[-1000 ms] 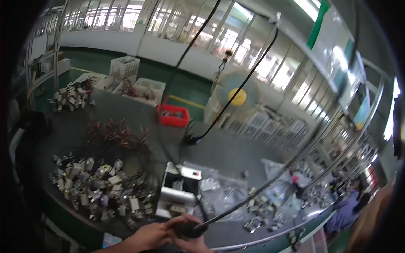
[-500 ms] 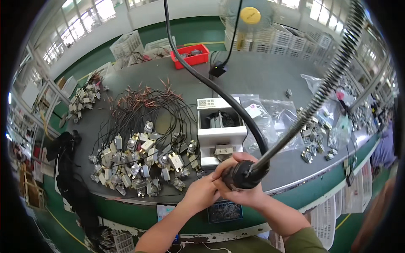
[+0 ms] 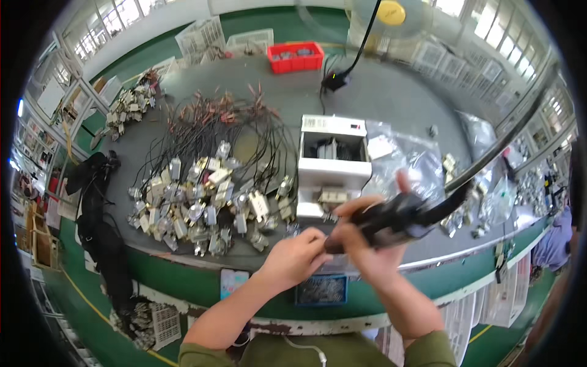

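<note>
My right hand (image 3: 373, 251) is wrapped round a black electric screwdriver (image 3: 397, 223), held tilted so its nose points left and its cable end right. My left hand (image 3: 296, 257) is closed, its fingertips pinched at the nose of the screwdriver. Whatever small thing lies between those fingers is hidden. Just beyond the hands stands a white box-shaped device (image 3: 333, 170) with an open dark hollow and a small pale metal block (image 3: 333, 196) at its front. A blue tray (image 3: 321, 301) of small dark pieces, likely screws, sits below the hands at the bench's near edge.
Left of the device lies a heap of small metal-and-white parts (image 3: 208, 208) with black leads (image 3: 195, 137). A red bin (image 3: 295, 57) stands at the back. Plastic bags (image 3: 406, 162) and loose parts (image 3: 452, 220) lie right. A black cable (image 3: 513, 131) runs up from the screwdriver.
The screwdriver has swung from end-on to a sideways tilt, its cable end moving right. My left fingers have shifted to its nose. The whole view has shifted slightly.
</note>
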`<state>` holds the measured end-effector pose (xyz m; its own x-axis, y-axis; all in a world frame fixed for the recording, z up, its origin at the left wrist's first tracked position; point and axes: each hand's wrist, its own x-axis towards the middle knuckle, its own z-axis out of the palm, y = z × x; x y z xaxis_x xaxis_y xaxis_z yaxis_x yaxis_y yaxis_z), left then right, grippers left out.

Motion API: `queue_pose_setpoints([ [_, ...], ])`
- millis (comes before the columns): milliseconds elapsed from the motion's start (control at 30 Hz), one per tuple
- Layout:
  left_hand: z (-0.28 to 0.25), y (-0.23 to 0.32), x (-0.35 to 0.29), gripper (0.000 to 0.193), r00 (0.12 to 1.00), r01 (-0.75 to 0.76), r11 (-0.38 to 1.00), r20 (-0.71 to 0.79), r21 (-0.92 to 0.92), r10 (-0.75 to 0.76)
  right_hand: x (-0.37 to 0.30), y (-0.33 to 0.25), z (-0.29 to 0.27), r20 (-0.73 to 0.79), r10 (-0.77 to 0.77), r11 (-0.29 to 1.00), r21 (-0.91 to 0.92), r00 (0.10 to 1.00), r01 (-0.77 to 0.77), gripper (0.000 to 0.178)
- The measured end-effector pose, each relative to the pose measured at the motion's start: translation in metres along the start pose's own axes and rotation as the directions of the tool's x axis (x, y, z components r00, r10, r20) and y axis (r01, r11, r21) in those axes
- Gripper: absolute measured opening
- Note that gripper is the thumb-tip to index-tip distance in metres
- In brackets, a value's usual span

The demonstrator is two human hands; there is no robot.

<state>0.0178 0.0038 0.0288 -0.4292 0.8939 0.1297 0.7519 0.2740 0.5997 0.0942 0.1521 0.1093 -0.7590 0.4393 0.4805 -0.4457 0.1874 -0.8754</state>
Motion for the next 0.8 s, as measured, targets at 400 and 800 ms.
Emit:
queue_pose_setpoints([
  [400, -0.025, 0.011, -0.005, 0.034, 0.998, 0.056, 0.997, -0.027, -0.052, -0.058, 0.021, -0.015, -0.036, -0.123, 0.007, 0.999, -0.043, 0.992, -0.012, 0.106],
  [800, -0.027, 0.006, -0.026, 0.035, 0.997, 0.073, 0.997, -0.039, -0.005, -0.073, -0.068, 0.04, -0.034, 0.317, 0.041, 0.642, -0.735, 0.948, 0.218, 0.035],
])
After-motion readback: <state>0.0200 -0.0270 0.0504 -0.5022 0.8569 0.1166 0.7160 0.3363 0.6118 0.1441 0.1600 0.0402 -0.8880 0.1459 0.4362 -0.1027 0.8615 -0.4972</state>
